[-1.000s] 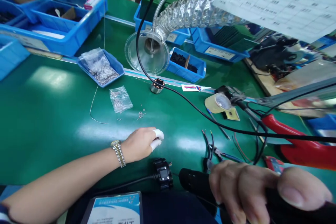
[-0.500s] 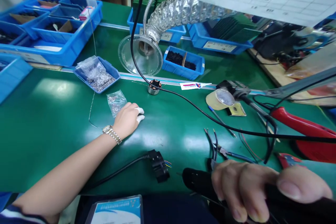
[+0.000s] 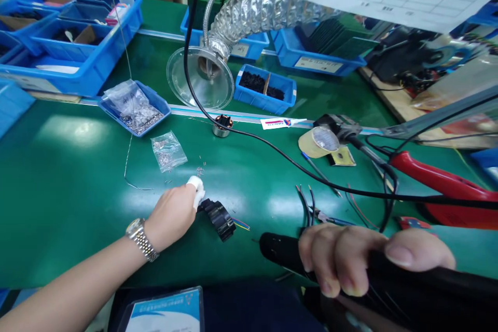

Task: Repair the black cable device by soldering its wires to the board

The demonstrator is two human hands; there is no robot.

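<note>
My left hand [image 3: 175, 212], with white finger covers on its fingertips, is closed on the near end of a black plug housing [image 3: 221, 220]. Thin coloured wires [image 3: 241, 224] stick out of the housing's right side. The housing's cable is hidden by the hand. Just beyond my fingers lie several small screws [image 3: 199, 170], and a clear bag [image 3: 168, 151] of small metal parts is close by. My right hand [image 3: 346, 254] grips a black electric screwdriver [image 3: 278, 249], held sideways with its thin bit pointing left, above the table's near edge.
A blue tray [image 3: 155, 118] of small metal parts and a wound copper coil [image 3: 222, 125] stand farther back. Above them hangs a clear suction hood [image 3: 175, 80]. A black cable [image 3: 280, 158] crosses the view. Pliers [image 3: 321, 215] and a red-handled tool [image 3: 439, 176] lie right.
My left hand has come back from beside the bag and taken hold of the plug housing, which has shifted and turned. The small screws now show. My right hand still grips the screwdriver.
</note>
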